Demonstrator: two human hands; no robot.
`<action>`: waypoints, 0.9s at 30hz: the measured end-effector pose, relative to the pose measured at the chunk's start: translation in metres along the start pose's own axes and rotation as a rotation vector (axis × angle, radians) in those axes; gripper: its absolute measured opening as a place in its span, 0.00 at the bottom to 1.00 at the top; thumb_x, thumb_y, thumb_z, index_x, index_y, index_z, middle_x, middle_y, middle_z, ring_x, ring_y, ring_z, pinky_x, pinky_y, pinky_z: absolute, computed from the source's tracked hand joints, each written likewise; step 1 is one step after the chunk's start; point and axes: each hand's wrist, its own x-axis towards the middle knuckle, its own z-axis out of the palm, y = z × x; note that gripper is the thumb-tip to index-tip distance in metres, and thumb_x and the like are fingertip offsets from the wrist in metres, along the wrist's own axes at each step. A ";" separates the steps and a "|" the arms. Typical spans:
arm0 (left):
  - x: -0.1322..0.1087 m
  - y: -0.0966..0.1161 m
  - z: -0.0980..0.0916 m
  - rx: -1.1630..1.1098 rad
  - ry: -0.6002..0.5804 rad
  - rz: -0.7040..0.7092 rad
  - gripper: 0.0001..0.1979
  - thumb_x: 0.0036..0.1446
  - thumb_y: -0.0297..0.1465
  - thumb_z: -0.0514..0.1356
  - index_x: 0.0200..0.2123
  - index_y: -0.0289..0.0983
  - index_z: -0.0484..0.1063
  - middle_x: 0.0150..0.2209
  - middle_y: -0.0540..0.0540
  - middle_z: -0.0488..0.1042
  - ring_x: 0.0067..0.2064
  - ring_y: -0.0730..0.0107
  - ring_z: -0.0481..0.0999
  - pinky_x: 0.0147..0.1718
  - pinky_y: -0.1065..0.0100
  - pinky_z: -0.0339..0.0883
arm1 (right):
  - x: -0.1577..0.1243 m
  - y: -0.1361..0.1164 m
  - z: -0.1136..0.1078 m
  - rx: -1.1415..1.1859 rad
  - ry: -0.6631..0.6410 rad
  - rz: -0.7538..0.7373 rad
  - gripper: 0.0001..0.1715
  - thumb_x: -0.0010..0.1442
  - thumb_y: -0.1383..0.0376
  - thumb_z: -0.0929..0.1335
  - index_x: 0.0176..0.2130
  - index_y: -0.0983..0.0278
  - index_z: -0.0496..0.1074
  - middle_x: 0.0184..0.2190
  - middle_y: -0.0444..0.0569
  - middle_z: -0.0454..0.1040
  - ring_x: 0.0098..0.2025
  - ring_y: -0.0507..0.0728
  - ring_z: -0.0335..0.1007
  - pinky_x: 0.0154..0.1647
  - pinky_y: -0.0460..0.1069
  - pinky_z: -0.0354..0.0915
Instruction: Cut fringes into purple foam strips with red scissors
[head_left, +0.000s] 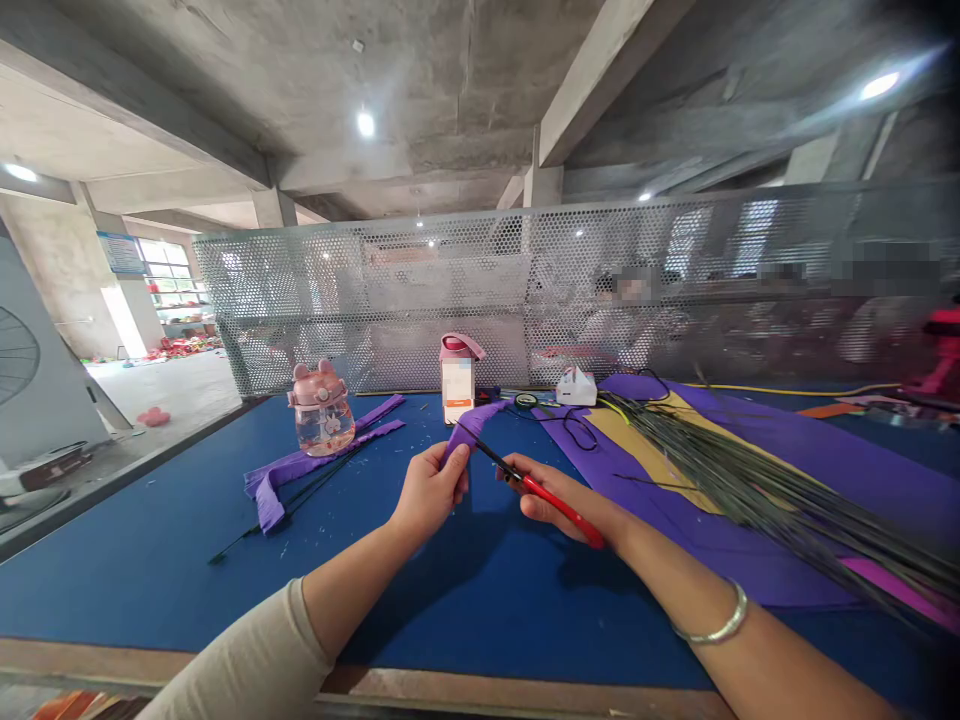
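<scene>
Between the thumb and fingers of my left hand [435, 490] is a purple crepe paper strip [471, 428], its free end pointing up and right. My right hand [544, 490] grips red-handled scissors [559, 508]; their thin dark blades lie at the strip, and I cannot tell whether they cut into it. To the left on the blue table [337, 580], more purple strips [270, 495] lie with thin dark green stems [292, 492]. At the right, a bundle of green wire stems [720, 460] rests across large purple paper sheets [660, 545] and a tan sheet [690, 485].
A pink-lidded clear bottle [322, 415] stands at the left. Beyond my hands, a phone [458, 390] leans against a pink bottle [454, 345]. A small white box [576, 386] and dark cables sit near the perforated metal screen [375, 300]. People are faintly visible behind it.
</scene>
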 end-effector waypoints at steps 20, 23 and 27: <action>-0.002 -0.002 0.002 0.097 0.004 0.017 0.20 0.52 0.47 0.55 0.29 0.34 0.67 0.16 0.54 0.63 0.15 0.80 0.60 0.13 0.77 0.51 | 0.002 0.003 0.003 0.030 -0.005 -0.002 0.33 0.52 0.40 0.63 0.41 0.64 0.60 0.26 0.40 0.53 0.26 0.49 0.45 0.24 0.44 0.49; -0.003 -0.001 0.002 0.118 -0.014 0.027 0.19 0.53 0.46 0.54 0.27 0.35 0.66 0.16 0.54 0.63 0.15 0.81 0.60 0.14 0.77 0.52 | 0.002 0.004 0.004 0.027 -0.006 -0.002 0.33 0.52 0.40 0.63 0.42 0.65 0.60 0.26 0.40 0.52 0.25 0.49 0.44 0.23 0.44 0.49; -0.003 -0.001 0.001 0.131 -0.026 0.042 0.19 0.54 0.46 0.54 0.24 0.35 0.62 0.16 0.54 0.63 0.16 0.80 0.60 0.14 0.77 0.52 | 0.002 0.007 0.005 0.021 0.035 -0.018 0.32 0.53 0.41 0.63 0.40 0.66 0.62 0.26 0.40 0.52 0.25 0.49 0.44 0.23 0.44 0.47</action>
